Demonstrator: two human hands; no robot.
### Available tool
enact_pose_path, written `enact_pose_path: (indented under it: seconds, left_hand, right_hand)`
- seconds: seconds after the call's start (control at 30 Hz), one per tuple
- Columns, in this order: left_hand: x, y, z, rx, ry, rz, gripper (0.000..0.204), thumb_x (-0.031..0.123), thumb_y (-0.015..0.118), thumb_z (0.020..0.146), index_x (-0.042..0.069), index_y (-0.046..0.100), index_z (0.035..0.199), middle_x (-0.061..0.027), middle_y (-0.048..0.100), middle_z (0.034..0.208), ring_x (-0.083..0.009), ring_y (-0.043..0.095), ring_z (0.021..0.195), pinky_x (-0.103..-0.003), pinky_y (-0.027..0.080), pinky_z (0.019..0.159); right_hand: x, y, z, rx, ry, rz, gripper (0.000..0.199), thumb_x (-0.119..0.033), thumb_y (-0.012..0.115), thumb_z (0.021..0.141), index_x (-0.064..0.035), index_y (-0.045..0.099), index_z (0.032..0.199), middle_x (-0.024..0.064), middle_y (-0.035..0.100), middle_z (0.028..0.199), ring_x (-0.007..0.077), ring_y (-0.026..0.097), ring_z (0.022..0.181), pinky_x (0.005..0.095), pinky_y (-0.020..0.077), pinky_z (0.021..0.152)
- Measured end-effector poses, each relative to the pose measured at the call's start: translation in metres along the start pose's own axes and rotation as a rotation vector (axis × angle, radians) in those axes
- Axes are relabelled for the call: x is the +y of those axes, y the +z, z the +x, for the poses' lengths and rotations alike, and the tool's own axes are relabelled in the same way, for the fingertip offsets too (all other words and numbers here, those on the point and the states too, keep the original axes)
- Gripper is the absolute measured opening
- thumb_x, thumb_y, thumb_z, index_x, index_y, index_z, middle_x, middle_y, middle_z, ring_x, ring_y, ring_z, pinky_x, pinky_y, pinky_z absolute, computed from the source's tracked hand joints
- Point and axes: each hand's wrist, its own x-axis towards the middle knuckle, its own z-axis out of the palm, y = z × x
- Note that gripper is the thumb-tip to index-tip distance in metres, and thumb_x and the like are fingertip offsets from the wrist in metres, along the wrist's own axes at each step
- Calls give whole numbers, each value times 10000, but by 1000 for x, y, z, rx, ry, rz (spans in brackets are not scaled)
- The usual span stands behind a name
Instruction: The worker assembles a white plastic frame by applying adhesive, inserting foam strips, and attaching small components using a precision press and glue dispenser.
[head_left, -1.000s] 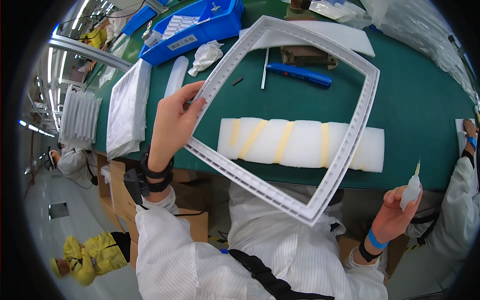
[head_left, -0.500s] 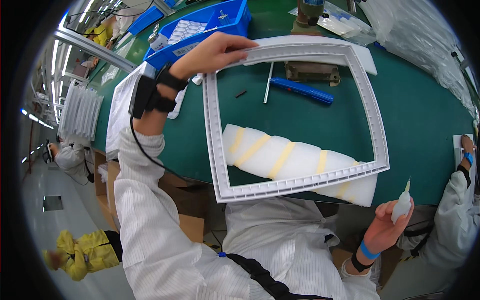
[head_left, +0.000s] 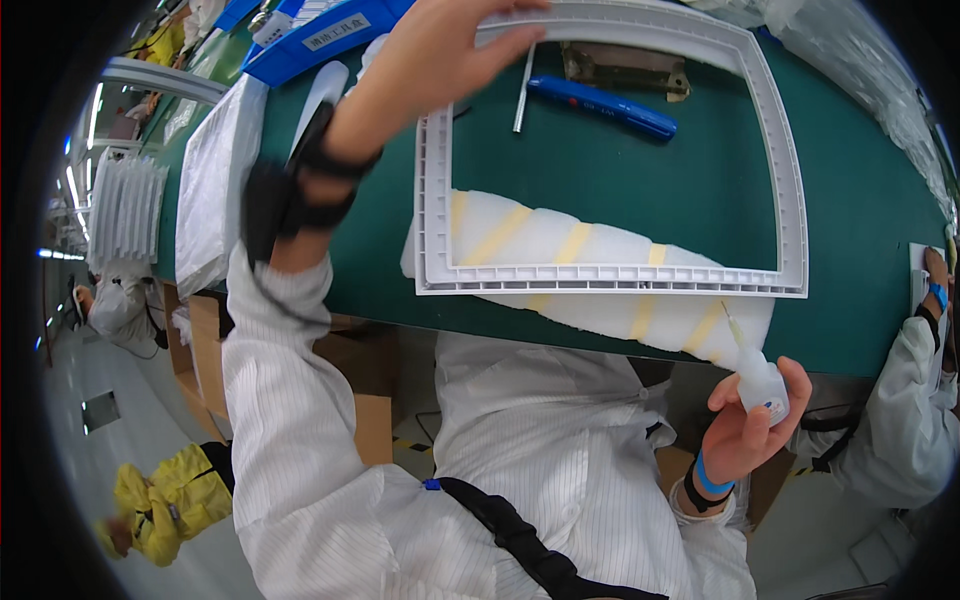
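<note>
A white rectangular frame (head_left: 612, 281) spans the upper middle of the picture, its ribbed lower rail overlapping a taped foam pad (head_left: 590, 238) on the green worktop (head_left: 855, 215). At the top, left of centre, the left hand (head_left: 440, 55) is at the frame's upper-left corner, its thumb and fingers apart; the picture cuts them off partly, so whether they pinch the rail cannot be told. At lower right, the right hand (head_left: 748, 430) has its fingers closed around a small white bottle (head_left: 764, 388), whose thin tip points up and left, close below the lower rail. The pad lies aslant under that rail, so the frame could rock or slide if it bears on the pad and is pressed at one corner. A squeeze too hard could spill the bottle's contents onto the pad, and a sideways knock against the rail could bend the tip. A blue pen-shaped tool (head_left: 605, 108) lies within the frame's opening; lowering the top rail carelessly could catch it.
</note>
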Motion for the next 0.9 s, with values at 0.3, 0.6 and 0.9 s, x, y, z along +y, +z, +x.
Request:
enact_pose_path:
  seconds: [0.3, 0.6, 0.9]
  left_hand:
    - [105, 51, -125, -65, 55, -71, 451, 129, 790, 686, 54, 665, 1113, -74, 641, 1007, -258, 610, 885, -361, 464, 771]
    - [101, 63, -130, 138, 12, -76, 323, 17, 748, 674, 61, 706, 990, -51, 660, 936, -237, 622, 822, -338, 461, 697]
    - [101, 66, -129, 140, 19, -83, 334, 13, 752, 653, 58, 710, 981, -51, 662, 926, -235, 620, 806, -333, 456, 672]
  right_hand:
    - [-7, 13, -1, -124, -2, -194, 480, -243, 608, 872, 50, 471, 1227, 136, 572, 837, 163, 570, 576, 271, 485, 499]
    - [-9, 6, 6, -176, 39, -272, 445, -176, 653, 830, 31, 514, 1198, 126, 565, 1015, 145, 618, 614, 227, 508, 526]
    - [-41, 13, 28, -238, -148, -584, 405, -137, 677, 748, 40, 603, 1105, 109, 609, 1034, 151, 560, 800, 254, 457, 694]
